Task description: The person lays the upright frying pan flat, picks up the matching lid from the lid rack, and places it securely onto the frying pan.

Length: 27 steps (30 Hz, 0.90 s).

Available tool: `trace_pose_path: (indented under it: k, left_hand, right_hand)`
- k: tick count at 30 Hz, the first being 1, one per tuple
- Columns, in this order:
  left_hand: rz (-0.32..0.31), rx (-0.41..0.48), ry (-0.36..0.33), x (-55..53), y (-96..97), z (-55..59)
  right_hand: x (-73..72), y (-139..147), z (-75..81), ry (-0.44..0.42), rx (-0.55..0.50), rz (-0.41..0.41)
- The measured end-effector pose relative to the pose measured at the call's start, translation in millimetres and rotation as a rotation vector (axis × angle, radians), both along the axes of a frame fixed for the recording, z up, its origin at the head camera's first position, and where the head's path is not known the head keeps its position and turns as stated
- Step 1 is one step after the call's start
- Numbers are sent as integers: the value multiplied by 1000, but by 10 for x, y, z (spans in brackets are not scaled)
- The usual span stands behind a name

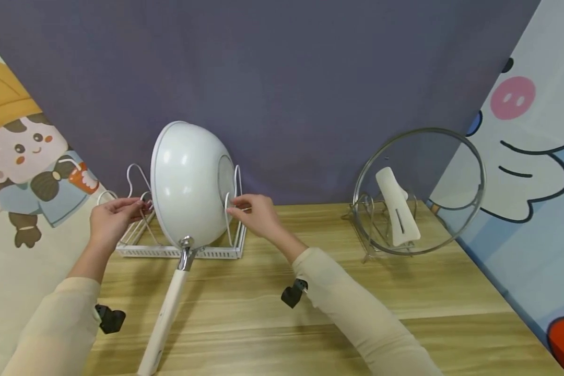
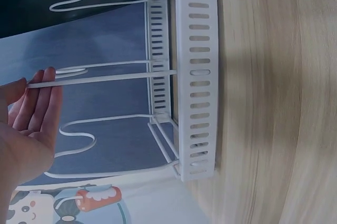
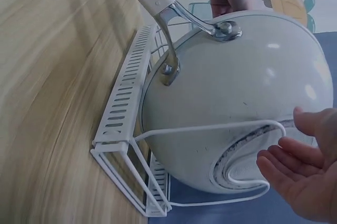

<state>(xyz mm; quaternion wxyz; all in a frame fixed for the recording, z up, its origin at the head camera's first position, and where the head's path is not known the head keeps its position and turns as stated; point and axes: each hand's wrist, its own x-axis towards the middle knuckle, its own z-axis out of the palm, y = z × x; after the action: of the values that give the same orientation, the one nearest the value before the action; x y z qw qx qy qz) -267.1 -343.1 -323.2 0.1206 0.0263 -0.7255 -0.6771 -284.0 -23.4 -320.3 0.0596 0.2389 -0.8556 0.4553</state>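
Note:
A white wok (image 1: 188, 183) stands on its side in a white dish rack (image 1: 157, 251), its base facing right and its long handle (image 1: 164, 318) reaching down toward the front. At the left, my left hand (image 1: 114, 219) pinches the upper part of a wire divider (image 2: 116, 79) between thumb and fingers. My right hand (image 1: 258, 211) is on the other side, beside the wok's base. Its thumb and fingers pinch the top bend of the right end wire divider (image 3: 210, 128). In the left wrist view the wok's dark inside (image 2: 105, 3) shows.
On the right, a glass lid (image 1: 484, 177) with a white knob handle (image 1: 397, 209) leans upright in a small wire stand (image 1: 368, 230). A wooden table (image 1: 263, 324) lies under everything, with a dark grey backdrop (image 1: 310, 104) behind it and cartoon-printed panels on both sides.

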Motion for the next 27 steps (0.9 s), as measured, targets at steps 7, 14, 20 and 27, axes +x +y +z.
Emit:
trace_pose_path:
  k: [7,14,20,27]
  left_hand:
    - [-19,-1,23,32,0,-58]
    - [16,-157,30,13,12,-69]
    - [51,-210,31,-29,-3,-6]
    - [33,-161,6,22,-72,23]
  right_hand:
    - [4,-111,-3,4,39,-102]
    - [-56,-172,-22,-71,-41,-175]
    - [-114,-212,38,-184,-125,-159]
    - [-151,-262,51,-209,-128,-137]
